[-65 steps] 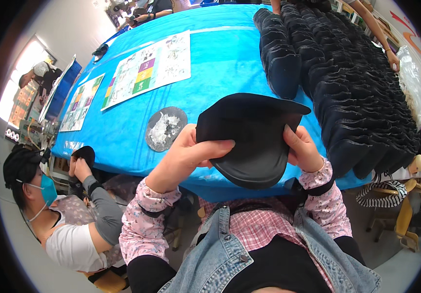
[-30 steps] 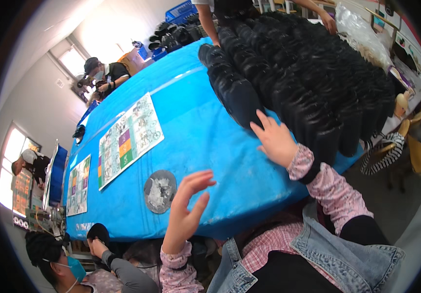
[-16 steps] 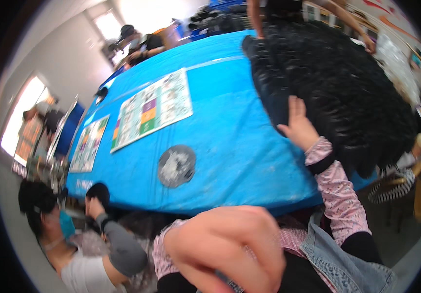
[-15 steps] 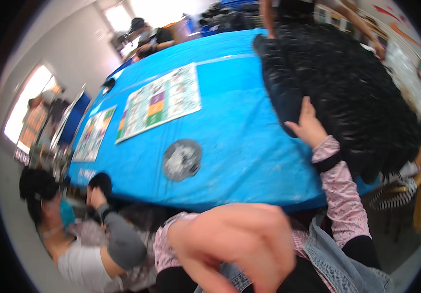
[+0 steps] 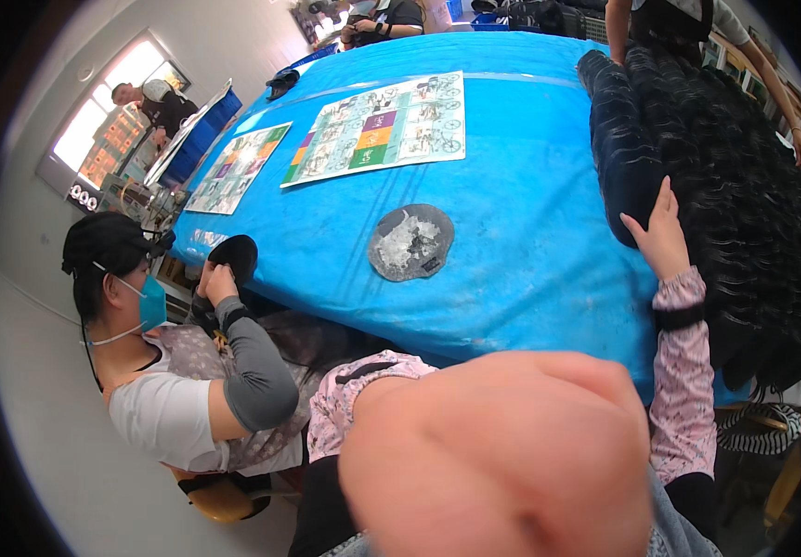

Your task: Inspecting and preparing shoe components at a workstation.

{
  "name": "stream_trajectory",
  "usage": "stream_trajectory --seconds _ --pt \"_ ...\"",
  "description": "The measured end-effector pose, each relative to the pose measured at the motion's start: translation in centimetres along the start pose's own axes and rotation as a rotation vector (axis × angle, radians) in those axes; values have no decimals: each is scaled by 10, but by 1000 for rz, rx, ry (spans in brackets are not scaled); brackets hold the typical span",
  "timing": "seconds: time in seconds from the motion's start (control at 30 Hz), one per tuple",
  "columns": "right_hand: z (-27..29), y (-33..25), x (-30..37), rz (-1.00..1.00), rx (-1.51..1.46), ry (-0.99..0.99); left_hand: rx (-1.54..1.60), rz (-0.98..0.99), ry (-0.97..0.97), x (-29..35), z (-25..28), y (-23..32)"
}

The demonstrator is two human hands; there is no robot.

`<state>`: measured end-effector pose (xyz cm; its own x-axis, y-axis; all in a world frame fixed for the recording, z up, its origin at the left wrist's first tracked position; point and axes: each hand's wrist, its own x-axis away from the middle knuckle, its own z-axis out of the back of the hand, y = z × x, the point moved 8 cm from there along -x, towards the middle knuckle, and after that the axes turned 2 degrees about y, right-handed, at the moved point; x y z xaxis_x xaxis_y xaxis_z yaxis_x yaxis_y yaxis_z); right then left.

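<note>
Head view: person's right hand [image 5: 662, 237], thumb spread wide from fingers, at near end of leftmost row of black pieces [image 5: 625, 176], right side of blue-covered desk [image 5: 530, 269]. Left hand [image 5: 502, 455] blurred in foreground; cannot tell whether it grips anything. Grey disc [image 5: 410, 243] lies left of row.

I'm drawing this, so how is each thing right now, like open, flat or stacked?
Right hand, open, thumb spread.
Left hand, blurred, pose unclear.
Black pieces, stacked in rows.
Gray disc, patched with white.
Blue cover, wrinkled.
Colourful sheets, lying flat.
Co-worker's mask, worn.
</note>
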<state>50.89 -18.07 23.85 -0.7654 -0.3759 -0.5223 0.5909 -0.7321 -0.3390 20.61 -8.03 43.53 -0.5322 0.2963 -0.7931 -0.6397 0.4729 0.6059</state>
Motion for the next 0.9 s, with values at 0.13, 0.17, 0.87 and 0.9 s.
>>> stream_trajectory --seconds 0.13,0.17,0.87,0.9 --pt "43 -44 37 132 -143 35 -221 -184 99 9 3 28" --pt "39 -46 49 117 -201 -23 -262 -221 120 13 8 30" --pt "46 -57 122 64 -681 -407 -1075 367 736 62 234 4" --pt "46 -57 125 70 -697 -409 -1116 457 645 52 230 -10"
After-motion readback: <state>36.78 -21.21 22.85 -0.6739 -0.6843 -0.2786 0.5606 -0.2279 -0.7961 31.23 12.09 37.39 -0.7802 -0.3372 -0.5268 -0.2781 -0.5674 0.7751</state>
